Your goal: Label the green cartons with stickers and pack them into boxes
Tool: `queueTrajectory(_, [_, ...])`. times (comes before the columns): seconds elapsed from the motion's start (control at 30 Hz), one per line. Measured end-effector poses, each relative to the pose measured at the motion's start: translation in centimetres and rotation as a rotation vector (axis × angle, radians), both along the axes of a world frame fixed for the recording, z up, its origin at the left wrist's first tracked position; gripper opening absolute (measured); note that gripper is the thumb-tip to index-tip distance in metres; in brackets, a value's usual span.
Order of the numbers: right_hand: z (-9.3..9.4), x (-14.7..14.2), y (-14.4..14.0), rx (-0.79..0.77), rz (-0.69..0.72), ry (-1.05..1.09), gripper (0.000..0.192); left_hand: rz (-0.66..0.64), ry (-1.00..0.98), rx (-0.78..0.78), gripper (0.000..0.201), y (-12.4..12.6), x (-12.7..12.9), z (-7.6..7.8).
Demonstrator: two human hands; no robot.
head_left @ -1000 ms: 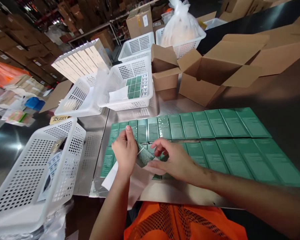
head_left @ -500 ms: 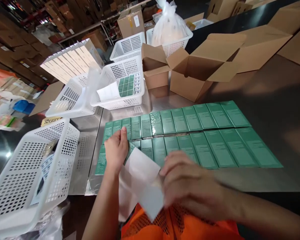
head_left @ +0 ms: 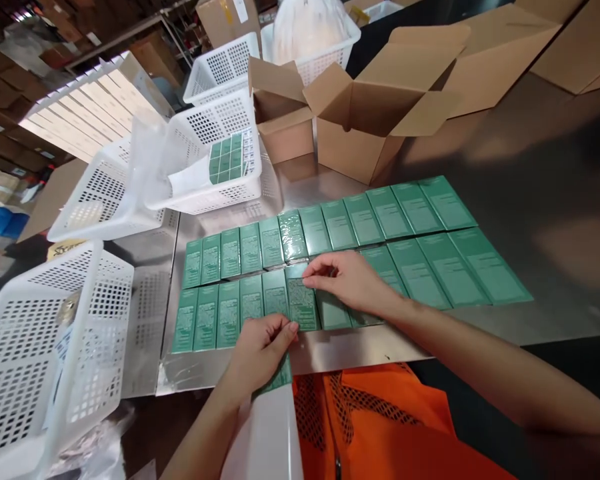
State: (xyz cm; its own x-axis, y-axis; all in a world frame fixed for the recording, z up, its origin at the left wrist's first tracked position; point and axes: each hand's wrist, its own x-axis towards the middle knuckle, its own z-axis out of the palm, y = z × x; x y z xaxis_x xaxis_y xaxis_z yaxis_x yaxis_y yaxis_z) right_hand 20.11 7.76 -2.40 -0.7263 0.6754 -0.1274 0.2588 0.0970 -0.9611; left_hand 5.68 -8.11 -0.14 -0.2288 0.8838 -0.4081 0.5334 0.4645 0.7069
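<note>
Here, at the bench's (head_left: 340, 349) near edge, the left hand (head_left: 264, 348) holds a green-and-white sheet (head_left: 269, 433), thumb against forefinger; the right hand (head_left: 351, 280) hovers, thumb and forefinger together, over green boxes (head_left: 301, 303).

A worker wears a vivid orange vest (head_left: 405, 430) over the torso, its smooth fabric cut with dark mesh panels (head_left: 309, 415) of fine, net-like openings. A slim band of the same netting (head_left: 373, 402) curves across the chest on the wearer's right side. A zipper (head_left: 337, 459) runs down the front, dark toward its lower end. The left forearm (head_left: 207, 417) and right forearm (head_left: 475, 360) are bare, as are the left hand (head_left: 261, 345) and right hand (head_left: 353, 283); a short nail shows on the left thumb.
</note>
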Motion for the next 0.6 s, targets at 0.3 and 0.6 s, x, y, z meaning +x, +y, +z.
queueTrajectory(0.3, [-1.6, -0.5, -0.9, 0.27, 0.011, -0.182, 0.003, 0.049, 0.027, -0.132, 0.038, 0.3, 0.6, -1.8])
queueTrajectory(0.6, [-1.8, -0.6, -1.3, 0.39, 0.028, -0.254, 0.003, 0.012, 0.083, -0.216, 0.037, 1.1, 0.7, -1.4])
